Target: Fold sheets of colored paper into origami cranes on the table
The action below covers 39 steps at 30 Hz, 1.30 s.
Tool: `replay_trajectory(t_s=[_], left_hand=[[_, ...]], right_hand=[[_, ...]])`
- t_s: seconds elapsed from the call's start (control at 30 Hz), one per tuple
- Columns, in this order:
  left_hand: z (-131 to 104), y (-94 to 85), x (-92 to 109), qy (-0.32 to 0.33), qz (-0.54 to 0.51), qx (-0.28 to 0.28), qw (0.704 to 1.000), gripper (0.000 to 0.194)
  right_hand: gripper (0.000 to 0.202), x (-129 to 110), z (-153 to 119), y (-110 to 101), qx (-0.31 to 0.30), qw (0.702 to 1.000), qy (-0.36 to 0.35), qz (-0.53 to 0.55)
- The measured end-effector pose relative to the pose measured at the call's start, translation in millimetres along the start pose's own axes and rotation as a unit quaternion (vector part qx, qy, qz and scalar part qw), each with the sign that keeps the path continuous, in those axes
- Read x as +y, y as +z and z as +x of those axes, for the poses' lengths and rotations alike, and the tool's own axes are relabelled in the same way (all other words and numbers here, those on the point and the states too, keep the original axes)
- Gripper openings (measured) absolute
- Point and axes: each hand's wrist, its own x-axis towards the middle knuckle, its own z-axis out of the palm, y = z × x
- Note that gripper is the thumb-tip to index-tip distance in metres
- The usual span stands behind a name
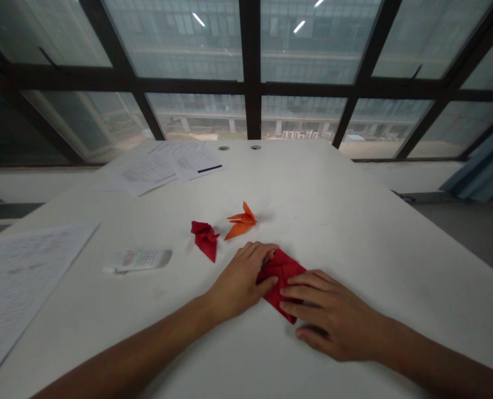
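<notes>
A folded sheet of red origami paper (280, 271) lies on the white table between my hands, creased and tilted diamond-wise. My left hand (243, 277) grips its left side, with the thumb on top and the fingers curled at the upper edge. Across its right side rest the outstretched fingers of my right hand (333, 316), slightly apart, with the thumb off the paper near the lower corner. Beyond my left hand are two folded paper figures: a red one (205, 239) and an orange paper crane (243, 221). My hands cover parts of the red sheet.
On the left of the white table (379, 238) lies a white packet with printing (142, 259). A printed sheet (25, 277) is at the near left, and more papers (150, 169) spread at the far left. Dark-framed windows (250, 86) stand behind the table.
</notes>
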Motion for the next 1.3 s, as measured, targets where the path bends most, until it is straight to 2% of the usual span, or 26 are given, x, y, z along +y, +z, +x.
replay_trajectory(t_s=[0.17, 0.27, 0.57, 0.77, 0.9, 1.03, 1.13, 1.3], left_hand=[[1.1, -0.8, -2.2, -0.017, -0.029, -0.015, 0.999, 0.065], [2.2, -1.8, -2.2, -0.025, -0.027, -0.022, 0.999, 0.065], [2.6, -6.4, 1.5, 0.021, -0.050, -0.005, 0.998, 0.040], [2.6, -2.9, 3.1, -0.038, -0.033, -0.008, 0.999, 0.029], [3.6, -1.4, 4.4, -0.042, -0.023, -0.009, 0.999, 0.020], [2.5, -0.9, 4.2, -0.043, -0.024, 0.008, 0.999, 0.025], [1.1, -1.7, 2.4, -0.026, -0.039, 0.011, 0.999, 0.039], [0.9, -3.6, 1.1, -0.015, -0.050, -0.014, 0.999, 0.048]], right_hand=[[0.035, -0.3, 0.0, 0.3, 0.005, 1.000, -0.004, 0.010], [0.031, -1.1, 1.2, 0.0, 0.013, 1.000, -0.005, 0.017], [0.026, 0.0, 0.5, 1.1, 0.021, 1.000, -0.006, 0.009], [0.025, -0.7, 0.2, 2.1, 0.032, 0.999, -0.027, 0.012], [0.024, -1.1, -0.9, 1.6, 0.028, 0.999, -0.041, 0.019], [0.022, -0.9, 0.1, 1.1, 0.029, 0.998, -0.049, 0.013], [0.022, -0.9, 0.4, 1.3, 0.029, 0.998, -0.051, 0.014], [0.022, -0.9, -0.4, 2.0, 0.019, 0.999, -0.043, 0.024]])
